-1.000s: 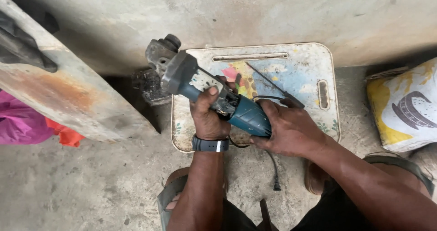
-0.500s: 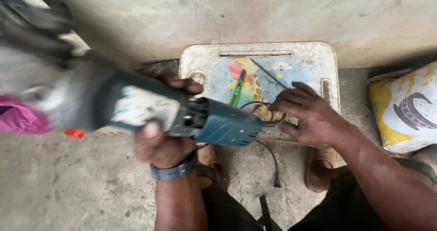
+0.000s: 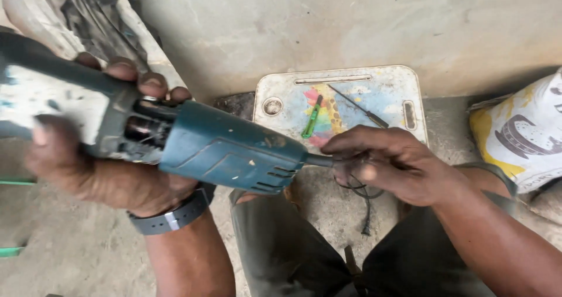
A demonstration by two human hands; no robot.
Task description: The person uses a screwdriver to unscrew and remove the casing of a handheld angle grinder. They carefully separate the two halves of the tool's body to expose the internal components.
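— Two hands on one tool: your left hand (image 3: 99, 162) is wrapped around the grey front body of the angle grinder (image 3: 193, 142), fingers closed over the top, thumb underneath. Where is your right?

— Your right hand (image 3: 386, 162) is pinched shut on the black power cord (image 3: 357, 186) just where it leaves the teal rear housing.

— Which way does the grinder lie?

— Its long axis runs almost level from left to right, lifted above your knees, head end toward the left edge of view and blurred, tail toward the right hand. Your left hand carries the weight; the right only touches the cord end.

— And the room around it?

— Beyond the grinder, a worn white stool (image 3: 404, 80) stands against the wall, with a green screwdriver (image 3: 312, 117) and a thin dark rod (image 3: 357, 105) lying on it, well apart from both hands. One printed sack (image 3: 527, 133) sits near your right forearm, so the open space is down toward the concrete floor (image 3: 76, 256)
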